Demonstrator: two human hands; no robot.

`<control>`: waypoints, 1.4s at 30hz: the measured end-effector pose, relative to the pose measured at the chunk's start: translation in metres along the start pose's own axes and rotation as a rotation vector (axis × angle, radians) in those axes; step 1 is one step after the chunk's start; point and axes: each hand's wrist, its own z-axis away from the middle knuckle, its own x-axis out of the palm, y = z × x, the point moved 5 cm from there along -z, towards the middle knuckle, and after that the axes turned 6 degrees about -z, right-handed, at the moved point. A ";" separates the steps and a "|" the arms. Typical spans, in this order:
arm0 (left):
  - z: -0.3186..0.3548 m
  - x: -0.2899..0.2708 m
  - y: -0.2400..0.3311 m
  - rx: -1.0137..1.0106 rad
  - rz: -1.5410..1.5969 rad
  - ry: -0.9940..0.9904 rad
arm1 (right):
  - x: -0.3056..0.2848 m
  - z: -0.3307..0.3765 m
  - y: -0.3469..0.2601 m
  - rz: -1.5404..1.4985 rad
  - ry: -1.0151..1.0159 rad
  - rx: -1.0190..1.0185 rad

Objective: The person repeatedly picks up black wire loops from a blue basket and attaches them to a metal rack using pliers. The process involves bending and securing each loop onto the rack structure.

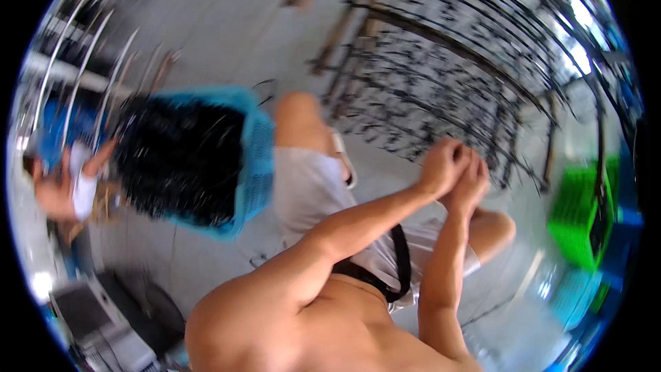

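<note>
My left hand (pixel 441 167) and my right hand (pixel 471 180) meet over my right thigh, their fingers curled and pressed together. Blur hides whatever is pinched between them. Just beyond my hands stands a rack of dark bars (pixel 441 36), hung with many small dark curled pieces. To the left of my knees is a blue plastic basket (pixel 258 158), heaped with glossy black strip-like pieces (pixel 186 158).
Green crates (pixel 575 217) and a pale blue basket (pixel 573 300) stand at the right. Another person (pixel 62 189) sits at the far left near upright metal bars (pixel 81 69). A dark and grey boxy object (pixel 89 310) lies at the lower left on the grey floor.
</note>
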 end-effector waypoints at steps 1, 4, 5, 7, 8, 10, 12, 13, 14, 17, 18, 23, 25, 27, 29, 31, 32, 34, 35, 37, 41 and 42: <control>-0.001 0.000 -0.002 -0.021 0.040 -0.009 | 0.002 0.002 -0.001 -0.099 0.043 0.077; 0.002 -0.006 -0.007 0.006 0.055 0.007 | 0.009 0.010 -0.013 0.050 0.041 -0.021; 0.004 -0.007 -0.004 0.046 0.077 0.039 | 0.009 0.011 -0.015 0.010 0.027 -0.005; 0.004 -0.009 -0.003 0.085 0.082 0.057 | 0.013 0.013 -0.018 -0.036 0.029 0.074; 0.003 -0.009 -0.001 0.131 0.112 0.082 | 0.017 0.009 -0.011 -0.253 -0.002 0.094; 0.009 -0.003 0.000 0.076 0.122 0.056 | 0.013 0.007 -0.004 -0.318 -0.027 0.128; 0.013 0.006 0.001 0.105 0.067 0.032 | 0.000 -0.011 0.021 -0.224 -0.176 0.014; 0.014 0.009 -0.005 0.068 0.049 -0.017 | 0.002 -0.009 0.019 -0.192 -0.196 0.020; 0.017 0.003 -0.001 0.058 0.051 -0.069 | 0.000 -0.006 0.017 -0.168 -0.207 0.056; 0.037 -0.072 0.031 0.078 0.019 -0.267 | -0.010 0.011 0.007 -0.191 -0.115 0.164; 0.043 -0.116 0.035 0.137 0.001 -0.296 | -0.008 0.019 0.007 -0.268 -0.026 0.201; 0.069 -0.356 -0.065 -0.013 -0.939 0.628 | 0.019 0.082 0.002 0.038 -0.299 0.152; 0.086 -0.392 -0.123 -0.263 -1.312 0.518 | 0.066 0.113 -0.017 -0.045 -0.529 0.225; 0.107 -0.399 -0.164 -0.344 -1.365 0.388 | 0.106 0.125 -0.026 -0.098 -0.688 0.242; 0.115 -0.402 -0.184 -0.340 -1.311 0.323 | 0.153 0.129 -0.046 -0.090 -0.823 0.200; 0.125 -0.408 -0.155 -0.326 -1.242 0.468 | 0.188 0.143 -0.064 -0.083 -0.981 0.201; 0.125 -0.413 -0.137 -0.308 -1.209 0.546 | 0.206 0.151 -0.072 -0.091 -1.073 0.199; 0.123 -0.405 -0.102 -0.265 -1.073 0.534 | 0.234 0.169 -0.059 -0.116 -1.196 0.320; 0.125 -0.398 -0.074 -0.269 -1.019 0.491 | 0.251 0.183 -0.057 -0.138 -1.242 0.448; 0.136 -0.376 -0.035 -0.167 -0.948 0.436 | 0.263 0.214 -0.050 -0.196 -1.270 0.715; 0.140 -0.325 -0.003 0.026 -0.695 0.380 | 0.266 0.231 -0.054 -0.731 -1.254 1.054; 0.141 -0.316 -0.002 0.043 -0.637 0.324 | 0.258 0.227 -0.061 -0.885 -1.261 1.073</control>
